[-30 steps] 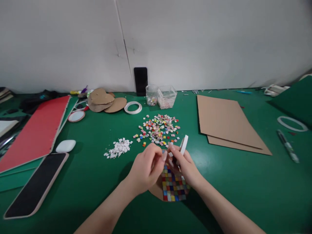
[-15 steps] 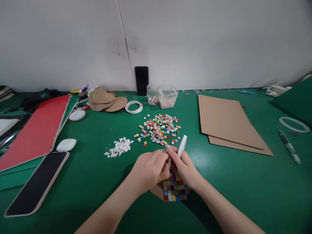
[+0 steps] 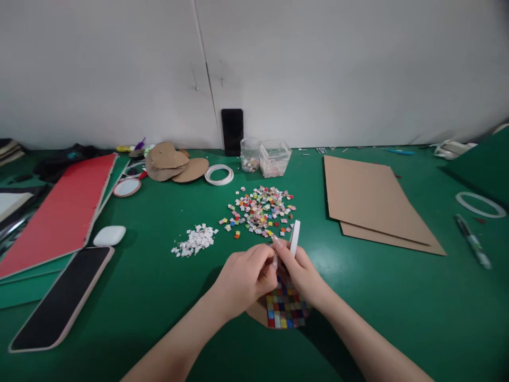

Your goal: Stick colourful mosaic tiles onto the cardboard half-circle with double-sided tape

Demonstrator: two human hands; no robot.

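My left hand (image 3: 245, 276) is closed, its fingertips pinched together; whatever lies between them is hidden. Right against it, my right hand (image 3: 299, 273) grips a narrow white strip (image 3: 295, 237) that sticks up between its fingers. The thumb and index fingertips of both hands meet. Below them lies a mosaic of small coloured square tiles (image 3: 284, 313) on a piece of brown cardboard (image 3: 257, 312), partly covered by my hands. Just beyond is a loose heap of multicoloured tiles (image 3: 260, 209). To its left sits a pile of small white paper scraps (image 3: 196, 240).
Cardboard sheets (image 3: 369, 201) lie on the right, near a marker pen (image 3: 473, 241). Cardboard discs (image 3: 191, 171), a white tape roll (image 3: 218, 175) and clear containers (image 3: 275, 159) stand along the back. At left are a phone (image 3: 61, 302), a white case (image 3: 110, 236) and a red board (image 3: 59, 212).
The white strip has tilted a little more upright and shifted slightly left. My left fingers have drawn in a bit at the meeting point. The tiles below look the same.
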